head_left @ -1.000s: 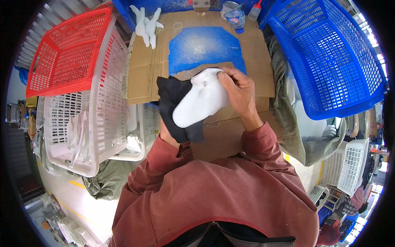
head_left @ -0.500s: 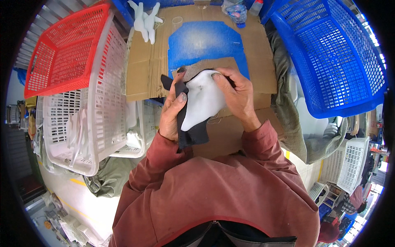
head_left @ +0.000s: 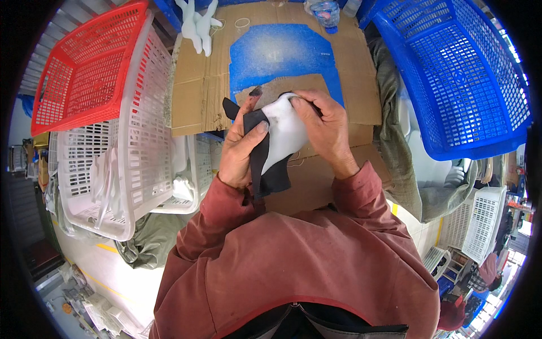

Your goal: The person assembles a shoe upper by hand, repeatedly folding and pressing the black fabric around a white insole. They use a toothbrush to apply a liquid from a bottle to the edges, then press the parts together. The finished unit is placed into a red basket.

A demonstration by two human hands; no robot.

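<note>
A smooth white moulded piece (head_left: 287, 127), with a small grey smudge near its upper end, is held between my two hands above the cardboard. Its lower end narrows to a point. My left hand (head_left: 236, 152) is closed on a strip of black cloth-like material (head_left: 275, 176), with the thumb pressing it against the piece's left side. One end of the strip sticks out past the left fingers, and the rest hangs below. My right hand (head_left: 328, 125) grips the piece's upper right edge between thumb and fingers. Something dark shows behind the right fingers, mostly hidden.
Brown cardboard (head_left: 359, 85) with a worn blue sheet (head_left: 282, 48) covers the bench. White figure-like pieces (head_left: 197, 28) and a plastic bottle (head_left: 326, 14) lie at its far side. Red (head_left: 90, 76) and white baskets (head_left: 149, 133) stand left, a blue basket (head_left: 460, 79) right.
The black strip has shifted right across the white piece, covering more of its left side. The piece has turned slightly in my hands, and both hands keep their hold.
</note>
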